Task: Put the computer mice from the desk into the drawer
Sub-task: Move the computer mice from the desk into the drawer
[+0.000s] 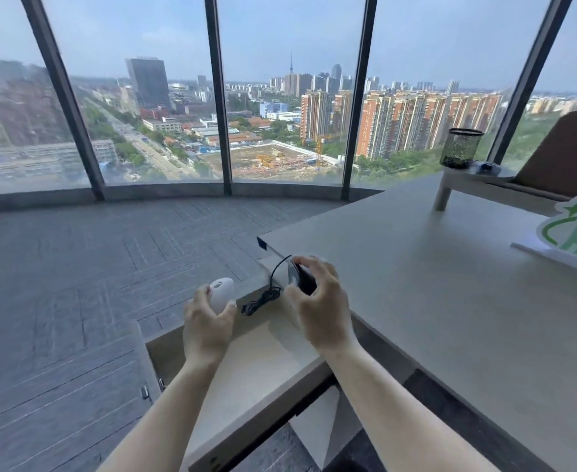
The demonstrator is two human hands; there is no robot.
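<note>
My left hand (pixel 207 323) grips a white mouse (pixel 221 294) and holds it over the far left part of the open drawer (pixel 263 366). My right hand (pixel 321 301) is closed around a black wired mouse (pixel 303 277), held over the drawer's far end beside the desk edge. The black cable (pixel 261 299) hangs from that mouse in a bundle down into the drawer. The light wooden drawer bottom shows bare between my forearms.
The grey desk (pixel 450 301) runs to the right. On it stand a white riser (pixel 464 185) with a black mesh pen cup (pixel 460 148) and a green-and-white sign (pixel 573 236). A brown chair back (pixel 566 155) is at far right. Grey carpet (pixel 75 284) and windows lie ahead.
</note>
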